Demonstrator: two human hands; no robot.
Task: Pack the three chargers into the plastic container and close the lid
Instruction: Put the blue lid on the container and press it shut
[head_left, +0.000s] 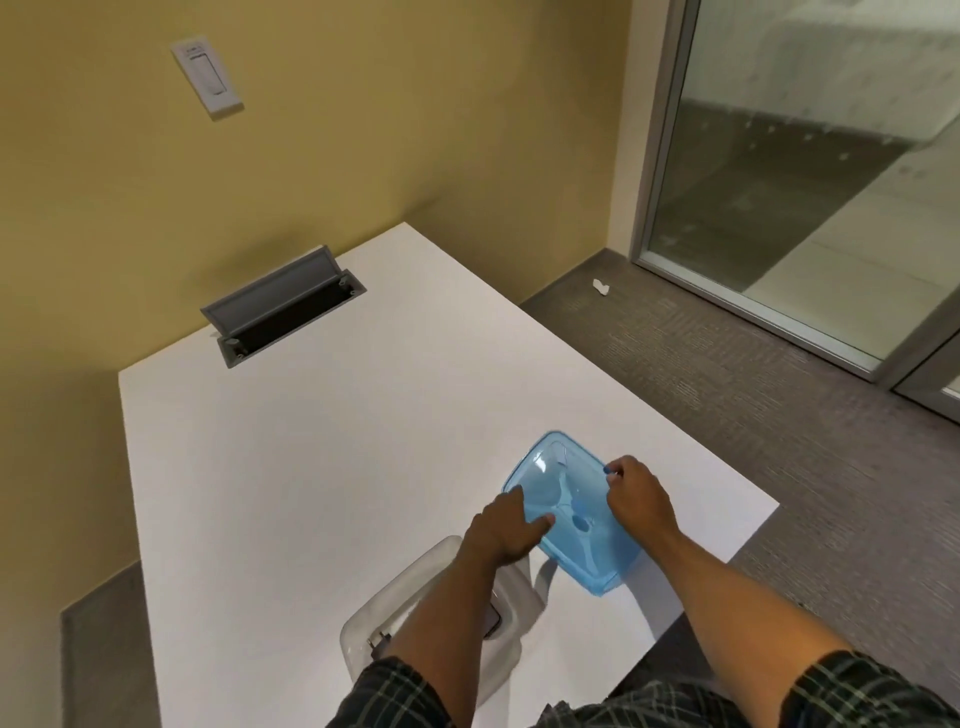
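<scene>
A translucent blue lid (563, 499) is held tilted above the white table, just right of the clear plastic container (400, 592). My left hand (501, 530) grips the lid's left edge, thumb on top. My right hand (636, 496) pinches its right edge. The container stands near the table's front edge, mostly hidden under my left forearm. Inside it I can make out a white charger (511, 597) and a dark part with prongs (379, 642); how many chargers it holds I cannot tell.
The white table (311, 441) has an open grey cable hatch (283, 306) at its far side. A yellow wall stands behind, grey carpet and a glass partition (810, 182) to the right. A scrap of white paper (601, 286) lies on the floor.
</scene>
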